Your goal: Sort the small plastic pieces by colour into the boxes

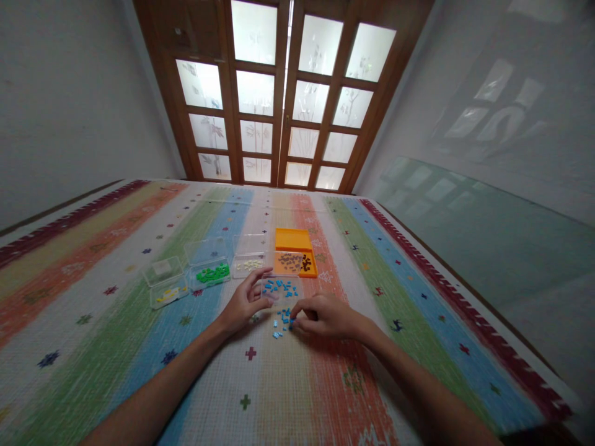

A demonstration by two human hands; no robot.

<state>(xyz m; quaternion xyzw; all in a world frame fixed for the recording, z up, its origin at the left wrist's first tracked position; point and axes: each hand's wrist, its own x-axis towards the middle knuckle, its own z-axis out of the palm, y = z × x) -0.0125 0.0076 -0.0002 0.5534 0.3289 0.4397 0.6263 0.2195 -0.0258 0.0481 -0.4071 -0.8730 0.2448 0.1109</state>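
A shallow clear plastic box [300, 286] with small blue toy bricks [280, 286] in it lies on the tablecloth. My left hand [242, 302] grips its left side, thumb towards the near edge and fingers along the far side. More loose blue bricks [277, 335] are scattered on the cloth just in front of the box. Over the right edge of this pile, my right hand [325, 316] is closed, thumb and forefinger together at the blue bricks. Whatever is between those fingertips is too small to make out.
Behind the clear box, an open orange case [292, 238] holds brown pieces. To the left stand open clear boxes with cream pieces [248, 265], green pieces [212, 272] and yellow and white pieces [171, 294]. A striped tablecloth [223, 384] covers the table.
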